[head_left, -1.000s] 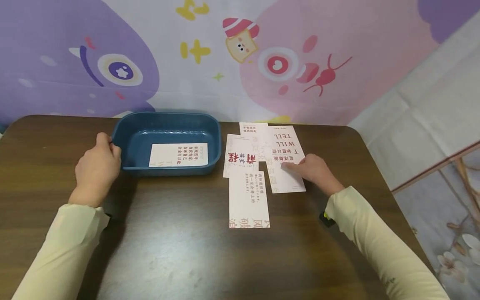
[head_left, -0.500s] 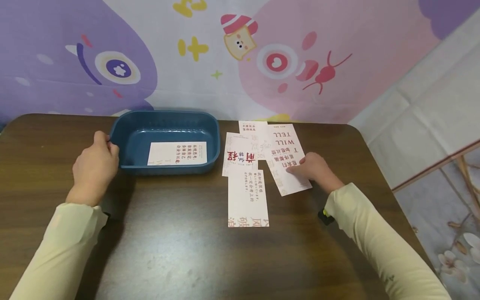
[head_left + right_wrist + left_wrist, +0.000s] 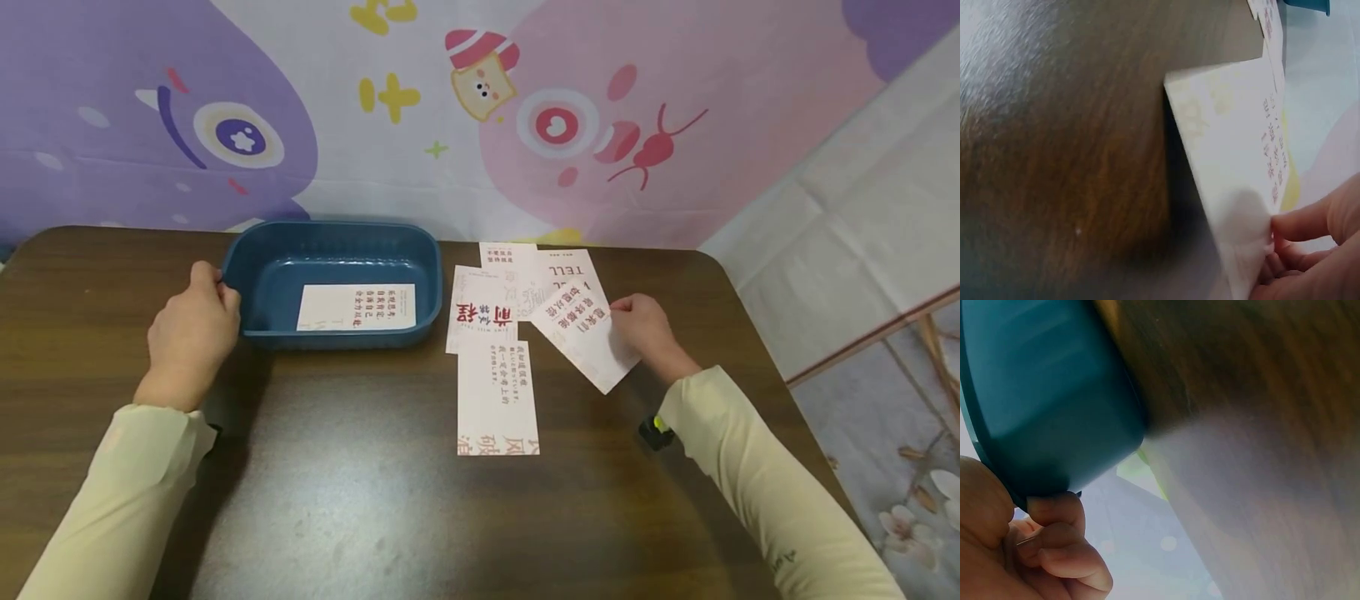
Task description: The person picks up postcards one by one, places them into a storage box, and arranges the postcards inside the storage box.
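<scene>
At the left end of a dark blue rectangular tray [image 3: 337,339], my left hand [image 3: 193,333] pinches the rim between thumb and curled fingers. The left wrist view shows the fingers [image 3: 1060,512] at the tray's corner. A white printed card [image 3: 577,329] is pinched by its right edge in my right hand [image 3: 648,329]. It slants over another card [image 3: 570,262] lettered "TELL". In the right wrist view a dark shadow lies along the held card's [image 3: 1229,144] edge. Inside the tray lies one white card [image 3: 360,307].
Between the tray and the right hand, several cards overlap: one with large red characters [image 3: 483,312], one at the back [image 3: 506,254], and a nearer one [image 3: 497,400]. All rest on a brown wooden table [image 3: 360,500]. A cartoon-printed cloth [image 3: 405,183] hangs behind it.
The right hand has drawn its card off the "TELL" card and turned it aslant, uncovering the card beneath. The left hand stays on the tray's rim.
</scene>
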`<state>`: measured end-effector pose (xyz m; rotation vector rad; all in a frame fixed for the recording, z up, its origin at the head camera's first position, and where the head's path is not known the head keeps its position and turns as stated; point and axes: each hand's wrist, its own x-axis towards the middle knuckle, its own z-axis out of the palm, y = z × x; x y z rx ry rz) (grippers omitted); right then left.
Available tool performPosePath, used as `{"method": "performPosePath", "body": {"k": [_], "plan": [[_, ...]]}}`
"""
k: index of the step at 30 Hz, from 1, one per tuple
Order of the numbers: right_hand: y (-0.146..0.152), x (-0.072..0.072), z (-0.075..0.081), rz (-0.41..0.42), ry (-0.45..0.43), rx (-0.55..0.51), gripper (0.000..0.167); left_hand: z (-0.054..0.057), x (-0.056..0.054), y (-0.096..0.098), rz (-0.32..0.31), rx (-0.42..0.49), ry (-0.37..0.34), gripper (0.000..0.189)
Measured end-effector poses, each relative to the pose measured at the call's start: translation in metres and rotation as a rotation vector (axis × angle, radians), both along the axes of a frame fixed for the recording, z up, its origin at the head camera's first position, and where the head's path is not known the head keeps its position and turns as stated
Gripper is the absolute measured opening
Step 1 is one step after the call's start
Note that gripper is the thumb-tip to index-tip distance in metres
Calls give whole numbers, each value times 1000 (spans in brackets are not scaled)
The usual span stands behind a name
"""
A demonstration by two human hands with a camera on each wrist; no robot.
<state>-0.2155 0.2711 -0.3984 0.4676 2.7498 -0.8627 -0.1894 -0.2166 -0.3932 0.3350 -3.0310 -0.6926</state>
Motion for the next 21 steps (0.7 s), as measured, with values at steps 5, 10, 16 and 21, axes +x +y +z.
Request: {"method": "performPosePath", "body": {"k": [5,10,16,21], "plan": [[2,-5,-3,-4,67,-17,35,0,0,0,-1,1,-1,42],[0,-8,0,-3,93,-48,36,0,0,0,1,-3,3,42],[-7,-12,12,33,131,-99,32,0,1,0,2,-2,7,42],[-15,-17,21,58,152,-121,31,1,1,1,2,-2,4,42]]}}
